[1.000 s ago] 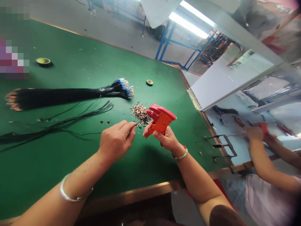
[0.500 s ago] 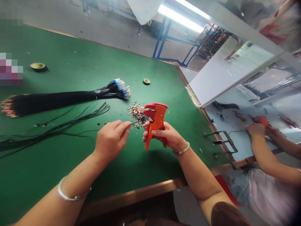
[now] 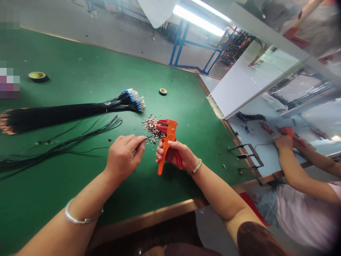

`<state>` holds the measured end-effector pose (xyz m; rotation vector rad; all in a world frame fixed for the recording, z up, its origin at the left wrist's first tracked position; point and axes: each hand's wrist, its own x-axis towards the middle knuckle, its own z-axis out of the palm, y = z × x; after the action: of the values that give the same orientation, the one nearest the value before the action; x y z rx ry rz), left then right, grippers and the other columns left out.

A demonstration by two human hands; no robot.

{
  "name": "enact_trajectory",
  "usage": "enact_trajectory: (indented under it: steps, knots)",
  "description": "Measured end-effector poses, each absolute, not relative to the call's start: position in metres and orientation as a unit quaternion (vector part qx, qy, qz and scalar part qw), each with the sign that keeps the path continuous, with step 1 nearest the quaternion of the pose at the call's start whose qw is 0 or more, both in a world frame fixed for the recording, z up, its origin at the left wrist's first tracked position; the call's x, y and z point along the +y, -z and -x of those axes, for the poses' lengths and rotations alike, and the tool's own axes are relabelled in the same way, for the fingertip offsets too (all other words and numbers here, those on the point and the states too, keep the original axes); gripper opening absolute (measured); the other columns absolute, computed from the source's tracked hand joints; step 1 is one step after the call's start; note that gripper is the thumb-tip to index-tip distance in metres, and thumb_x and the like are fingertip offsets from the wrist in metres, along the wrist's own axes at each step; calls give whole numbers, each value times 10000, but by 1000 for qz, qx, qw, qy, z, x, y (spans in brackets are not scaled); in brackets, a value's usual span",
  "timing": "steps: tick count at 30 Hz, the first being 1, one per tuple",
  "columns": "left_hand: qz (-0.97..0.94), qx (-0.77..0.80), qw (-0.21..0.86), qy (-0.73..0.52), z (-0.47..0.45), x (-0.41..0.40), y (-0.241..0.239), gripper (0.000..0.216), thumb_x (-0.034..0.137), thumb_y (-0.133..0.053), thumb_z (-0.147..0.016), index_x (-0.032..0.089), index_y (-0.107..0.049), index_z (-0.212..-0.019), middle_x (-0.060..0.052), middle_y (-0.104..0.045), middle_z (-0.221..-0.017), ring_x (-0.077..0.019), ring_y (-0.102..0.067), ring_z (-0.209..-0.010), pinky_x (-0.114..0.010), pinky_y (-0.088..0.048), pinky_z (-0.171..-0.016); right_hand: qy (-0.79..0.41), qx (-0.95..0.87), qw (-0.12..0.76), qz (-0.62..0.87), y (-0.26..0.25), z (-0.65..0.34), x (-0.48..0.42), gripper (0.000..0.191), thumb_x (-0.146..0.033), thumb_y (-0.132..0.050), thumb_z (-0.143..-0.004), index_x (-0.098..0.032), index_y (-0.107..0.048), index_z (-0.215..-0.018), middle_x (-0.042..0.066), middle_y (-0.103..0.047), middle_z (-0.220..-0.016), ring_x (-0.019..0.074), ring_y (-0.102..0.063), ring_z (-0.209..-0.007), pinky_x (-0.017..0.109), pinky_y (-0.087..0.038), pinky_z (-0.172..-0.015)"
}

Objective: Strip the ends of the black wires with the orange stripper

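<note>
Pinched in my left hand is a thin black wire, its short end poking out past thumb and forefinger toward the right. My right hand is wrapped around the handles of an orange and red wire stripper, whose jaws face left, a little above and right of the wire end. Behind the jaws lies a pile of wire scraps, black with copper. Loose black wires stretch across the green table to the left. Beyond them rests a tied bundle of black wires with blue and silver terminals.
Two tape rolls, a larger one and a smaller one, lie farther back. A metal clamp or bracket sits at the table's right edge. Past it, a co-worker's hands hold a red tool at a neighbouring table.
My right hand has brought the wire stripper left, closer to my left hand, and turned it slightly. The left hand still pinches the wire. The whole view has shifted a little.
</note>
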<state>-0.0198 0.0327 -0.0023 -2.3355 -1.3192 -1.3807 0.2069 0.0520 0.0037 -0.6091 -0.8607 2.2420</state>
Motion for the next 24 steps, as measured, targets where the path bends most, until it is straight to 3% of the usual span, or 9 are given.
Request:
enact_trajectory:
  steps: [6, 13, 17, 20, 24]
  knots:
    - [810, -387, 36, 439, 16, 32, 1, 146, 201, -573, -1002, 187, -719, -995, -27, -735, -788, -167, -614, -663, -310, -484, -676, -786, -388, 360, 321, -1, -192, 44, 420, -437, -909, -781, -153, -666, -972, 1, -686, -810, 174, -713, -757, 364, -613, -810]
    - [849, -331, -17, 412, 12, 26, -6, 221, 202, -560, -976, 193, -683, -793, -8, -662, -657, -147, -542, -570, -312, -449, -606, -724, -442, 382, 366, 9, -186, 37, 406, -467, -914, -764, -142, -692, -865, 6, -717, -767, 135, -678, -707, 261, -565, -718]
    - [761, -441, -155, 449, 26, 35, -7, 180, 306, -598, -965, 206, -713, -869, -18, -726, -795, -157, -657, -712, -291, -524, -709, -768, -403, 365, 339, 13, -179, 32, 430, -468, -918, -757, -143, -669, -887, 27, -739, -757, 174, -728, -727, 317, -597, -767]
    - [669, -560, -134, 470, 38, 61, 1, 174, 353, -628, -911, 219, -738, -920, -25, -734, -842, -173, -646, -716, -315, -524, -738, -781, -387, 366, 325, 16, -174, 32, 454, -468, -935, -728, -145, -653, -879, 30, -742, -737, 188, -741, -719, 332, -610, -752]
    - [644, -581, -136, 480, 39, 120, 15, 174, 321, -650, -813, 219, -752, -909, -45, -711, -838, -197, -606, -717, -345, -513, -763, -794, -373, 365, 312, 18, -172, 36, 485, -492, -948, -696, -142, -657, -863, 28, -736, -726, 186, -739, -705, 333, -612, -738]
